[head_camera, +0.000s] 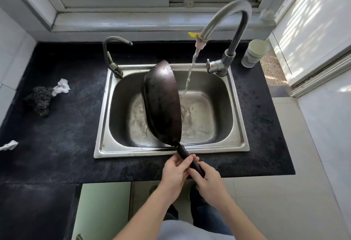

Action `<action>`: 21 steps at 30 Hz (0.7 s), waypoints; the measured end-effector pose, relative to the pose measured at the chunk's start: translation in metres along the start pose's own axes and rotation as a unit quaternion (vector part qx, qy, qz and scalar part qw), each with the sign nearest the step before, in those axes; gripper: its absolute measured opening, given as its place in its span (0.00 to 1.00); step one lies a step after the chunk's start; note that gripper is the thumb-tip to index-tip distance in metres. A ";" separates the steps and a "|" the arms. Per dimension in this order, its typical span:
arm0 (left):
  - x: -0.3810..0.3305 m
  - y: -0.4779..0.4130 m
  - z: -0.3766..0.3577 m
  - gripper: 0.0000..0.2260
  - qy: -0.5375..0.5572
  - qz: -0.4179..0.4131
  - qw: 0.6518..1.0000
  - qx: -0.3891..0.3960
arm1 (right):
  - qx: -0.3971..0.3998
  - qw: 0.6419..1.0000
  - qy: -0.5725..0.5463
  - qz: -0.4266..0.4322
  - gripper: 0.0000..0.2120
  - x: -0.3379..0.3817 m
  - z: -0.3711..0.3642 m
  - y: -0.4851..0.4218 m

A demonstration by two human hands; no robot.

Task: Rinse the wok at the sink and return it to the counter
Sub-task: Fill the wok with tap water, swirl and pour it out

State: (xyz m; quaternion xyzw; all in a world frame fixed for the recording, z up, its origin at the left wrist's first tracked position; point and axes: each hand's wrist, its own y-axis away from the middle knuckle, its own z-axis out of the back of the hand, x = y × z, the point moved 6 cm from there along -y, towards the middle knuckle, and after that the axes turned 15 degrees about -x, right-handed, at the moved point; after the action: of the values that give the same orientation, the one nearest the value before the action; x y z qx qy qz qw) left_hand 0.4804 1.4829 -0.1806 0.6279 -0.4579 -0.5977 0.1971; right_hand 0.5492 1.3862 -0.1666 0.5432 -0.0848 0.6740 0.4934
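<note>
- The wok (162,103) is tipped up on its edge over the steel sink (106,106), its dark rounded underside facing left and toward the camera, its open side turned right toward the water.
- Its black handle (190,161) runs down from the bowl's near rim, out over the sink's front edge, into both hands above the dark worktop (66,129).
- The left hand (175,171) has its grip curled on the upper handle, fingers wrapped from the left side.
- The right hand (209,180) has its grip closed round the lower end of the handle, just below the left hand and touching it.
- A stream falls from the tall curved tap (228,23) just to the right of the wok's rim and lands on the sink floor.
- A steel scouring pad (39,100) and a crumpled white paper (61,86) lie on the worktop well to the left; a paper cup (254,53) stands at the right rear.
</note>
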 end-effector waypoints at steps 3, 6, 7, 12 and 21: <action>-0.006 0.005 -0.005 0.11 0.030 0.015 0.999 0.034 | 0.054 0.994 -0.082 -0.037 0.04 0.008 0.000 0.003; -0.014 0.008 -0.011 0.12 0.057 0.033 0.996 0.066 | 0.088 0.986 -0.127 -0.064 0.07 0.016 -0.001 0.005; -0.016 0.008 -0.012 0.12 0.065 0.033 0.995 0.069 | 0.093 0.984 -0.136 -0.070 0.08 0.017 -0.001 0.005; -0.019 0.005 -0.011 0.09 0.019 -0.016 0.999 0.033 | 0.092 0.985 -0.130 -0.071 0.06 0.020 -0.003 0.005; -0.015 0.000 -0.012 0.08 -0.114 -0.084 0.990 -0.016 | 0.055 0.995 -0.070 -0.045 0.16 0.010 -0.009 0.006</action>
State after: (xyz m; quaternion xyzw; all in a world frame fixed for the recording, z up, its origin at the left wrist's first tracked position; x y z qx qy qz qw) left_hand 0.4937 1.4913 -0.1694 0.5886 -0.4134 -0.6872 0.1022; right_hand 0.5397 1.3947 -0.1588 0.6184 -0.0576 0.6150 0.4858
